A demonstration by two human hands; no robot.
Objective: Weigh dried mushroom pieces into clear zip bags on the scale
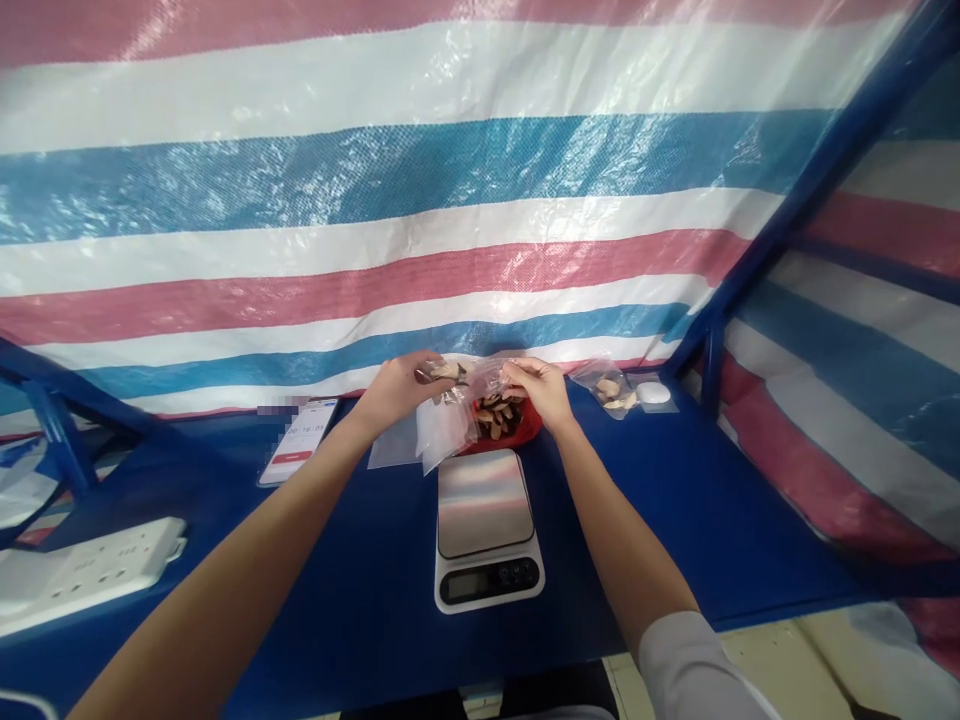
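A clear plastic bag [487, 376] with pale dried slices [452, 372] in its left end is stretched between my hands. My left hand [401, 388] is closed around the filled end. Thumb and fingers of my right hand [541, 388] pinch the other end. Just below the bag, a red bag [531, 425] lies open with many brown-edged dried slices [498, 416] in it. Flat empty clear bags [444, 432] lie to its left, under my left hand. Nearer to me is a kitchen scale [486, 505] with nothing on its plate.
At the right stand a clear bag of slices [616, 393] and a small bag with a white round thing [653, 393]. A phone showing a timer [300, 438] and a white power strip [97, 570] lie left. Blue frame bars [739, 280] and striped sheeting [420, 170] enclose the blue table [645, 490].
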